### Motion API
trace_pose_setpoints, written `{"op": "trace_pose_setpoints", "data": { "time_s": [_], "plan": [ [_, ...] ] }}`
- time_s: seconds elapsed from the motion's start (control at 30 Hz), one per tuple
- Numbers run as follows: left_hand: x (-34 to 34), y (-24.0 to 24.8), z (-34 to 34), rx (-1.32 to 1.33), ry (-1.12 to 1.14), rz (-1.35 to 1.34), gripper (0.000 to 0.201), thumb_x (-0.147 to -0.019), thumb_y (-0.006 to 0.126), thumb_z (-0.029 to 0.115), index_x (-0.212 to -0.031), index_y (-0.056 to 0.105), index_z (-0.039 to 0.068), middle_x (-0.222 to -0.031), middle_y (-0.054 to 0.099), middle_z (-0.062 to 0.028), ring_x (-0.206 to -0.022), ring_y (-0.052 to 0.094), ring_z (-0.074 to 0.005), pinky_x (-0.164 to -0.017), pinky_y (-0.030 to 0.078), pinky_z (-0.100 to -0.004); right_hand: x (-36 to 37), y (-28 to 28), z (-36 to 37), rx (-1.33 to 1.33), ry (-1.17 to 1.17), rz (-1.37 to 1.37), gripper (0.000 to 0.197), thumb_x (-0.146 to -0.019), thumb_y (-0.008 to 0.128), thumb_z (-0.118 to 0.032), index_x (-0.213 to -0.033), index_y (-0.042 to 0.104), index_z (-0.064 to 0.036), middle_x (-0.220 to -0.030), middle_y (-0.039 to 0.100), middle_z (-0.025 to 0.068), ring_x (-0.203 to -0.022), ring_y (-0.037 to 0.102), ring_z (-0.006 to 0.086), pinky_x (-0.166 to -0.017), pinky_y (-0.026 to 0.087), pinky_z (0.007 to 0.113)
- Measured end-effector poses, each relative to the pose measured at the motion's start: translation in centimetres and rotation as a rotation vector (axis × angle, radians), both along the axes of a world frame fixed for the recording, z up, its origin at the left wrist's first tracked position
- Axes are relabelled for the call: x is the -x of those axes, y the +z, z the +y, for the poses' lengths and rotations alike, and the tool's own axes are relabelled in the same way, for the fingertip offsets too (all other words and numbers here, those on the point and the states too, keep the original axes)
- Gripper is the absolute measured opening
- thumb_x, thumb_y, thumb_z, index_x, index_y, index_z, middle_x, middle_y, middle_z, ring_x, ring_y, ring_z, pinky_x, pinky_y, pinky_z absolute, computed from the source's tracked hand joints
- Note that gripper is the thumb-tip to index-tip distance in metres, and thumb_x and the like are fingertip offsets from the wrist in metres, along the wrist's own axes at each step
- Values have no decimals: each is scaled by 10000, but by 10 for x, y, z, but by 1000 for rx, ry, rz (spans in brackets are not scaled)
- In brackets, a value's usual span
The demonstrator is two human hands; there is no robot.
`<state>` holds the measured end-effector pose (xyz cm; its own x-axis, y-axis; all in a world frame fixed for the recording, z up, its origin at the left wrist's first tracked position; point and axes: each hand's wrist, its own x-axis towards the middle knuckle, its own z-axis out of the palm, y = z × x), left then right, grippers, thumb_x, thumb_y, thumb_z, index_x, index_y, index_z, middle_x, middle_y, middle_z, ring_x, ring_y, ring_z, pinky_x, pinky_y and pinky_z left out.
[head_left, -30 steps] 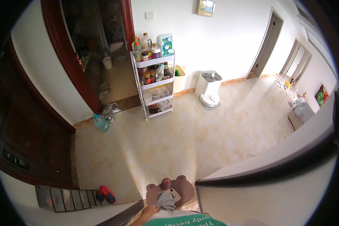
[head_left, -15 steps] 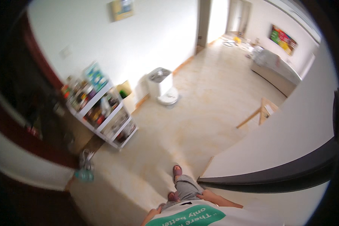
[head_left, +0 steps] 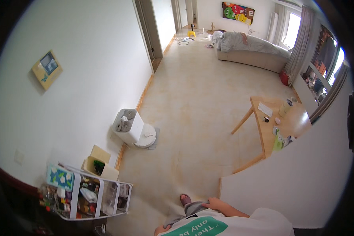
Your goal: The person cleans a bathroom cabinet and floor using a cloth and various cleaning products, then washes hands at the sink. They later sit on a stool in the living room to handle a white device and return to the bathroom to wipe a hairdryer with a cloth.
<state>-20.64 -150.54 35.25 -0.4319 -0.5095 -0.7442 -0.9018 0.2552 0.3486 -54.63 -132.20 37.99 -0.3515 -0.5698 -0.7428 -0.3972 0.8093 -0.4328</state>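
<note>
My right hand (head_left: 215,204) is closed at the side of my grey trousers (head_left: 194,208), with the cloth drawn out toward its fingers. Low in the view, my left hand (head_left: 160,229) is at the other side of the trousers; its fingers look closed on the fabric, though they are partly hidden. A white shirt (head_left: 263,222) with a green printed patch covers my body. One foot in a purplish slipper (head_left: 185,199) shows ahead on the tiled floor (head_left: 185,118).
At left stand a white shelf cart (head_left: 100,196) of bottles and jars, a cream bin (head_left: 100,167), and a white robot vacuum (head_left: 146,135) at its dock. A wooden table (head_left: 279,118) juts out behind a half wall (head_left: 303,173) at right. A covered sofa (head_left: 251,55) is farther back.
My view has swung right and levelled, bringing the table and window into sight. The cart and vacuum have shifted left and lower in the picture. Both hands stay at the trousers.
</note>
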Motion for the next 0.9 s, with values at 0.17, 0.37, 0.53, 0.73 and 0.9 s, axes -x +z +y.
{"op": "trace_pose_setpoints", "data": {
  "time_s": [0.17,0.37,0.53,0.73,0.9],
  "plan": [
    [84,40,-136,213,13,113,810,-778,625,588,-1315,484,-2,-1199,568,-277,-1146,526,-423,-969,418,-466,53,7,-70,204,-49,144,586,-870,570,-516,-1205,599,-36,-1174,606,240,-1062,586,393,-924,466,454],
    [167,53,-306,303,-93,139,786,-783,671,416,-1380,381,-4,-1274,496,-264,-1194,465,-418,-1000,393,-472,156,-9,-158,138,-96,-6,457,-890,585,-390,-1217,603,-72,-1167,631,182,-1055,598,352,-910,477,426],
    [273,51,-465,308,-186,109,761,-790,674,354,-1392,367,3,-1277,480,-301,-1173,480,-430,-1003,393,-473,229,-68,-172,113,-427,178,339,-873,574,-328,-1041,685,-55,-993,685,177,-917,653,335,-810,516,418],
    [500,82,-591,268,-439,330,642,-857,609,267,-1396,356,28,-1257,516,-268,-1161,504,-411,-969,426,-457,247,-66,-171,-128,-669,-91,354,-853,572,-343,-926,688,-16,-797,693,150,-629,666,265,-646,532,402],
    [718,82,-639,259,-705,458,616,-877,593,256,-1395,349,29,-1237,531,-258,-1139,521,-405,-966,434,-454,295,-57,-230,-293,-1133,-283,376,-843,581,-385,-892,695,-30,-774,678,131,-664,661,250,-650,523,402]
  ]
}}
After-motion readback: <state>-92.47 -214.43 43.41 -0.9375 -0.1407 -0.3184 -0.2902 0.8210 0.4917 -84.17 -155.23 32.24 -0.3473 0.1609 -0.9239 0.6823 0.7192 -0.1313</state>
